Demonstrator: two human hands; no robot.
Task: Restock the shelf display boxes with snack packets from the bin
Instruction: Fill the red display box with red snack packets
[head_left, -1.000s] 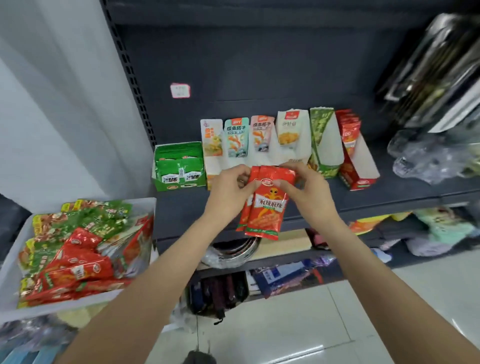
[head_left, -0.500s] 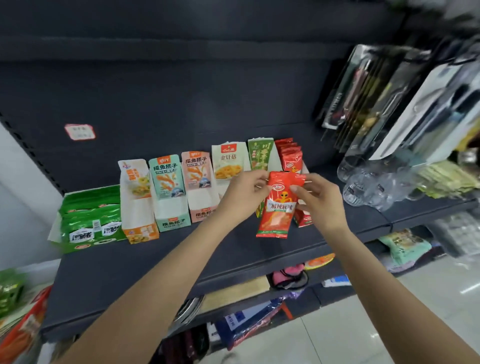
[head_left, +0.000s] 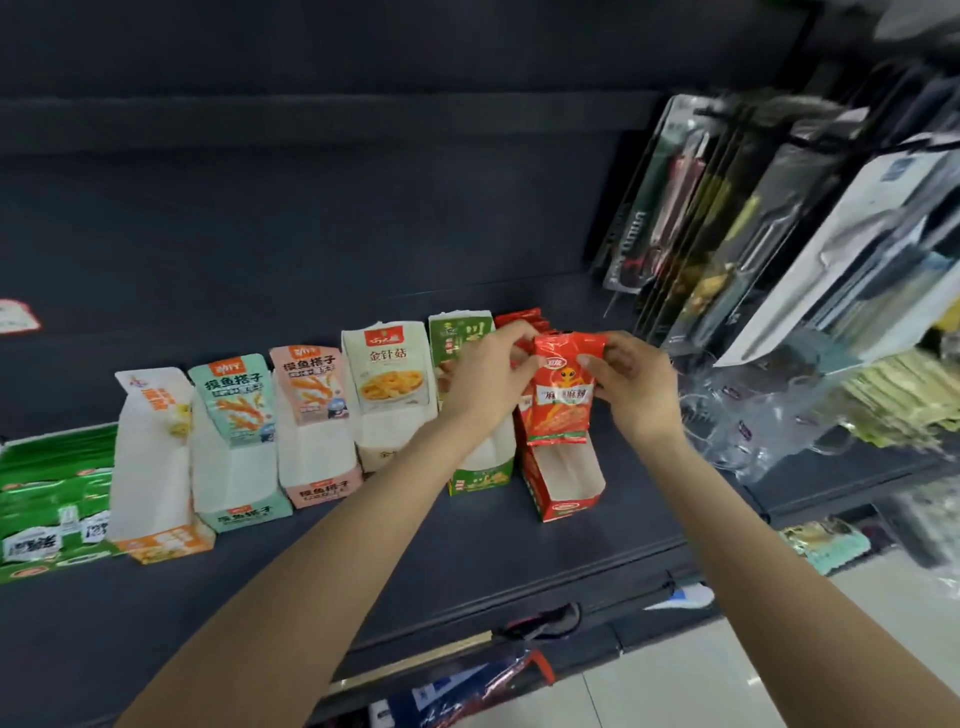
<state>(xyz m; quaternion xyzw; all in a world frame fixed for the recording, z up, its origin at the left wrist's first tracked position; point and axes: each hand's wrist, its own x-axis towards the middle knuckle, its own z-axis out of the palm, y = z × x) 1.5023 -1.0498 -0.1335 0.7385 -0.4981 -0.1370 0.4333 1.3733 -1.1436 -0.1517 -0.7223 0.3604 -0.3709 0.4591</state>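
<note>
My two hands hold a small stack of red snack packets (head_left: 563, 395) upright over the red display box (head_left: 566, 486) at the right end of the row. My left hand (head_left: 485, 376) pinches the stack's upper left edge. My right hand (head_left: 631, 382) pinches its upper right corner. The packets' lower ends hang just above the box's open white interior. More red packets (head_left: 519, 319) stand at the back of that box. The bin is out of view.
Other display boxes line the dark shelf (head_left: 363, 561): green (head_left: 475, 467), cream (head_left: 387, 384), pink (head_left: 317, 415), teal (head_left: 236, 441), orange-and-white (head_left: 153, 457), and a wide green one (head_left: 49, 504) at far left. Hanging packaged goods (head_left: 779, 223) and clear plastic wrap (head_left: 753, 415) crowd the right.
My hands carried the red packets up and right, from in front of the shelf edge to over the red box. The view swung right, and the bin left the frame.
</note>
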